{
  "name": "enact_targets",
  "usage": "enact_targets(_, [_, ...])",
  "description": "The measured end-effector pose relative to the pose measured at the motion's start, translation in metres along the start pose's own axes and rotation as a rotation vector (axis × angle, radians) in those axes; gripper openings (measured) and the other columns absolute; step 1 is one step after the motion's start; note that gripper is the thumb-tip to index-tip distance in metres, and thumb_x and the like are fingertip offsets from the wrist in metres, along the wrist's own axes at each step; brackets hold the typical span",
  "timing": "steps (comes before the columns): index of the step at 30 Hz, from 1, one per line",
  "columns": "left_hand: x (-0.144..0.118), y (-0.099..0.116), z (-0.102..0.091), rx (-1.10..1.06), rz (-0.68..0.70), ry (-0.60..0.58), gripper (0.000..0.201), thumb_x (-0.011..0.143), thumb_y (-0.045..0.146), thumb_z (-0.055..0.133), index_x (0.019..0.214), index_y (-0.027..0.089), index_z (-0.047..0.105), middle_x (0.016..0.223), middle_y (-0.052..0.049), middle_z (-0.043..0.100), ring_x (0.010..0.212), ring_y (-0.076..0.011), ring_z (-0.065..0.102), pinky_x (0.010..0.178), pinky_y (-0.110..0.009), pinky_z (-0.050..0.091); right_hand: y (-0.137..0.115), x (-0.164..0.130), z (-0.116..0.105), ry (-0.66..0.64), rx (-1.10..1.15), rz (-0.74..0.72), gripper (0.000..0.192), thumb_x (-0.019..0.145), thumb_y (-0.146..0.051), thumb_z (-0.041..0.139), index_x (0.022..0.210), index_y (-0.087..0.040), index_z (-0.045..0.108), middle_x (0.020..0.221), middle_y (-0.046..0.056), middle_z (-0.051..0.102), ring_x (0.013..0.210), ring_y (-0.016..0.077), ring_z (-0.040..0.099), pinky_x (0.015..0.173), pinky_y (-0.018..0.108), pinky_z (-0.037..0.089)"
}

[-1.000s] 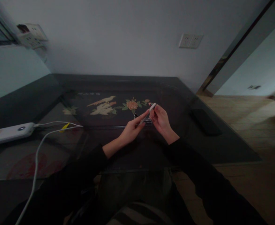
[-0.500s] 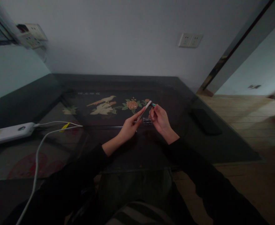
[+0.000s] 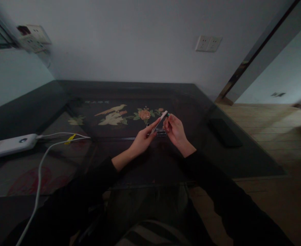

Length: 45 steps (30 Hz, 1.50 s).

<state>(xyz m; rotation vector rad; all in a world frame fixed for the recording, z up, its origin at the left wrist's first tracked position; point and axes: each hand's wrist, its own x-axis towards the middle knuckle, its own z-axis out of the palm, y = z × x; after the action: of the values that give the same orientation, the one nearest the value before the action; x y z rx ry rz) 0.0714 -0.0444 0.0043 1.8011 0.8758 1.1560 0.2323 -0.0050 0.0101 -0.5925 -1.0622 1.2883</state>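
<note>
Over the middle of the dark glass-topped desk (image 3: 63, 164), both hands meet on a slim white stick-like object (image 3: 160, 120). It is pale, narrow and straight, tilted with its upper end pointing up and to the right; what it is exactly is too small to tell. The left hand (image 3: 142, 140) has its grip pinching the lower part of the white object between thumb and fingers. The right hand (image 3: 174, 131) has its grip closed on a tiny teal-tipped piece (image 3: 168, 115) held right at the white object's upper end; whether the two touch cannot be told. Just below the hands, a small dark, shiny item (image 3: 161, 132) lies on the desk. Under the glass shows a painted panel with a bird and flowers (image 3: 119, 115). At the left lies a white power bank (image 3: 9, 145) with white cables (image 3: 41, 164) running off it. A dark flat phone-like slab (image 3: 224, 132) lies well to the right.
</note>
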Motion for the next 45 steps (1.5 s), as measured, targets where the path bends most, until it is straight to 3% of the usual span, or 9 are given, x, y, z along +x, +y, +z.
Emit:
enact_targets(4, [-0.003,0.006,0.003,-0.006,0.026,-0.014,0.056,0.092,0.018,0.053,0.147,0.023,0.045,0.131,-0.010,0.066,0.106,-0.0234,0.066,0.094,-0.040,0.055,-0.001,0.000,0.000,0.025,-0.010,0.036,0.043,0.070,-0.058,0.077,0.090,-0.022,0.067,0.053,-0.008,0.044,0.046,0.0078,0.033,0.044,0.026,0.024])
enact_targets(7, [-0.003,0.007,0.004,-0.028,0.030,-0.017,0.054,0.092,0.020,0.054,0.146,0.023,0.047,0.129,-0.010,0.067,0.106,-0.0248,0.066,0.094,-0.041,0.055,-0.003,-0.001,0.001,0.027,-0.018,0.038,0.043,0.071,-0.058,0.075,0.092,-0.022,0.068,0.054,-0.008,0.044,0.047,0.0082,0.034,0.045,0.026,0.024])
enact_targets(14, [-0.001,0.005,0.000,-0.024,-0.006,-0.005,0.055,0.092,0.020,0.054,0.147,0.020,0.046,0.138,-0.011,0.061,0.115,-0.0239,0.063,0.096,-0.037,0.053,-0.002,-0.001,0.003,0.022,-0.022,0.034,0.041,0.072,-0.060,0.075,0.087,-0.022,0.066,0.054,-0.008,0.044,0.046,0.0082,0.034,0.044,0.026,0.026])
enact_targets(20, [0.003,-0.005,-0.003,-0.006,-0.022,-0.005,0.057,0.093,0.021,0.051,0.149,0.018,0.041,0.149,-0.011,0.050,0.122,-0.0236,0.059,0.097,-0.034,0.050,-0.002,-0.001,0.003,-0.024,-0.010,-0.014,0.047,0.076,-0.061,0.072,0.060,-0.022,0.051,0.050,-0.006,0.045,0.043,0.0069,0.034,0.044,0.026,0.028])
enact_targets(28, [0.004,-0.009,-0.005,0.030,-0.016,0.022,0.057,0.093,0.020,0.051,0.149,0.022,0.041,0.149,-0.011,0.050,0.108,-0.0193,0.065,0.091,-0.033,0.053,-0.004,-0.002,0.005,-0.002,-0.068,-0.007,0.049,0.074,-0.066,0.071,0.061,-0.024,0.050,0.051,-0.006,0.044,0.044,0.0087,0.033,0.044,0.028,0.028])
enact_targets(33, [0.002,-0.006,-0.003,0.009,0.005,0.003,0.056,0.093,0.020,0.051,0.149,0.021,0.042,0.154,-0.009,0.045,0.132,-0.0234,0.052,0.106,-0.037,0.046,-0.004,-0.002,0.004,-0.004,-0.072,-0.009,0.049,0.075,-0.064,0.071,0.059,-0.023,0.049,0.050,-0.006,0.044,0.044,0.0084,0.033,0.044,0.028,0.028])
enact_targets(38, [-0.002,0.001,0.002,-0.026,0.012,0.000,0.058,0.092,0.017,0.053,0.148,0.025,0.044,0.144,-0.009,0.057,0.124,-0.0261,0.058,0.105,-0.044,0.048,-0.003,-0.001,0.002,0.015,-0.045,-0.006,0.040,0.073,-0.060,0.074,0.074,-0.023,0.060,0.053,-0.008,0.043,0.045,0.0079,0.034,0.044,0.026,0.028])
enact_targets(41, [-0.003,0.005,0.004,-0.047,0.027,-0.014,0.057,0.091,0.019,0.054,0.147,0.023,0.046,0.137,-0.010,0.062,0.115,-0.0255,0.064,0.100,-0.042,0.052,-0.002,-0.001,0.002,0.012,-0.023,0.009,0.040,0.074,-0.058,0.075,0.089,-0.022,0.066,0.054,-0.008,0.044,0.046,0.0073,0.034,0.043,0.025,0.027])
enact_targets(45, [-0.003,0.006,0.004,-0.054,0.030,-0.020,0.056,0.091,0.020,0.056,0.146,0.023,0.047,0.136,-0.010,0.063,0.113,-0.0259,0.065,0.097,-0.041,0.054,-0.002,-0.001,0.001,0.008,-0.005,0.020,0.040,0.074,-0.056,0.075,0.093,-0.022,0.067,0.054,-0.008,0.046,0.046,0.0069,0.036,0.044,0.024,0.028])
